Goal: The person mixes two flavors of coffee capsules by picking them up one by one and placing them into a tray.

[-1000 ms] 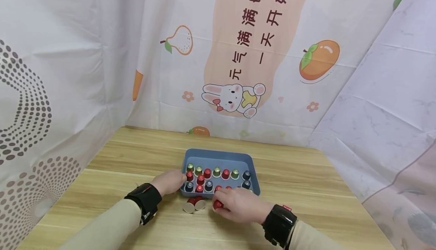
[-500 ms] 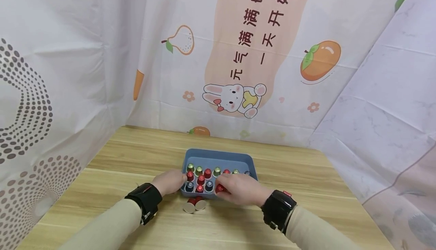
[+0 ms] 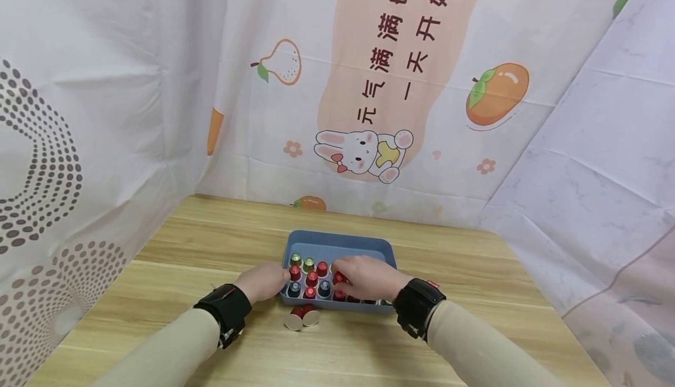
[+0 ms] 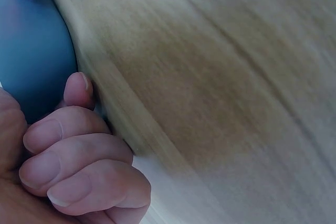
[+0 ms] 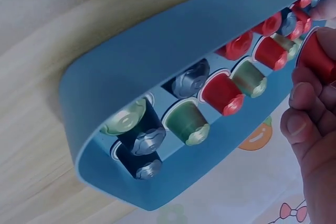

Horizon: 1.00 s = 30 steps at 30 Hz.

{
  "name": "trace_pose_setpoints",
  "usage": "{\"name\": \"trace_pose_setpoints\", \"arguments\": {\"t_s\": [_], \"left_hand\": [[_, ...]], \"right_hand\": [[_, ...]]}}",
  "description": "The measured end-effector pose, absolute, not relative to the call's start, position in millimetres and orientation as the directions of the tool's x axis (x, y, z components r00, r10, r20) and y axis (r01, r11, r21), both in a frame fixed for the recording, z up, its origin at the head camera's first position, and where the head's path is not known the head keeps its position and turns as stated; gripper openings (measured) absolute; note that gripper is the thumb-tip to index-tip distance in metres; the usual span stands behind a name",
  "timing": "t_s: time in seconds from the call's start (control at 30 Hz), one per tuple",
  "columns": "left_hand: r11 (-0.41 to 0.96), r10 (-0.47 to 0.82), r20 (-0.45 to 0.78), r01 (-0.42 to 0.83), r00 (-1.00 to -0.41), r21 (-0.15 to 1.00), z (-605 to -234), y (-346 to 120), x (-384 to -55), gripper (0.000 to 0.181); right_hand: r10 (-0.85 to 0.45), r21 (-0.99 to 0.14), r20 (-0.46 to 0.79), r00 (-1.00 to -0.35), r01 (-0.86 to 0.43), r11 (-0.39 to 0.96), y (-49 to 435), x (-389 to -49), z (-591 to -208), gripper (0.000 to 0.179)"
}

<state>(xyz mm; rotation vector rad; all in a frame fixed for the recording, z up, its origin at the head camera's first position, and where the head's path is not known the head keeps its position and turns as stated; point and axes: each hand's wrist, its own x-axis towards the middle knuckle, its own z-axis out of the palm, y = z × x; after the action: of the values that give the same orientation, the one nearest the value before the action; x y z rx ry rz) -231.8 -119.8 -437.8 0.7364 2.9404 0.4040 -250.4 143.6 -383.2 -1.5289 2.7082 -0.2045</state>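
A blue tray (image 3: 337,239) on the table holds several coffee capsules, red, green and dark blue, mostly standing lid down. My left hand (image 3: 265,281) grips the tray's left wall; the left wrist view shows its curled fingers (image 4: 79,156) beside that blue wall. Over the middle of the tray, my right hand (image 3: 369,278) pinches a red coffee capsule (image 5: 316,59), its pale rim facing sideways. Below that hand, green capsules (image 5: 187,121) and a dark blue capsule (image 5: 139,161) show in the right wrist view. The right hand hides part of the tray in the head view.
Two red capsules (image 3: 297,315) lie on their sides on the wooden table (image 3: 316,357), just in front of the tray, pale lids toward me. A printed curtain (image 3: 274,117) hangs behind the table, with more cloth at both sides.
My right hand has lifted the red capsule from the table in front of the tray and carried it over the front wall toward the tray's middle. The left hand has stayed put.
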Motion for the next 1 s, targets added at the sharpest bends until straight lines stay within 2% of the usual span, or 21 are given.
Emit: {"name": "trace_pose_setpoints", "arguments": {"t_s": [0.2,0.43,0.63,0.87,1.0], "left_hand": [[0.848,0.488,-0.007,0.472,-0.873,0.242,-439,-119,-233,0.022],[0.857,0.445,-0.03,0.416,-0.895,0.305,-440,-119,-234,0.024],[0.862,0.441,-0.033,0.413,-0.897,0.293,-440,-118,-236,0.024],[0.868,0.39,-0.052,0.349,-0.919,0.353,-441,-118,-236,0.026],[0.866,0.406,-0.044,0.369,-0.913,0.339,-440,-118,-236,0.026]], "right_hand": [[-0.834,-0.112,0.002,-0.552,-0.828,0.549,141,-258,-388,0.012],[-0.824,-0.057,-0.014,-0.566,-0.822,0.566,140,-265,-394,0.007],[-0.819,-0.031,-0.017,-0.574,-0.818,0.574,139,-268,-399,0.009],[-0.808,0.007,-0.025,-0.589,-0.808,0.589,139,-274,-408,0.009],[-0.803,0.005,-0.036,-0.595,-0.804,0.595,137,-277,-411,0.008]]}}
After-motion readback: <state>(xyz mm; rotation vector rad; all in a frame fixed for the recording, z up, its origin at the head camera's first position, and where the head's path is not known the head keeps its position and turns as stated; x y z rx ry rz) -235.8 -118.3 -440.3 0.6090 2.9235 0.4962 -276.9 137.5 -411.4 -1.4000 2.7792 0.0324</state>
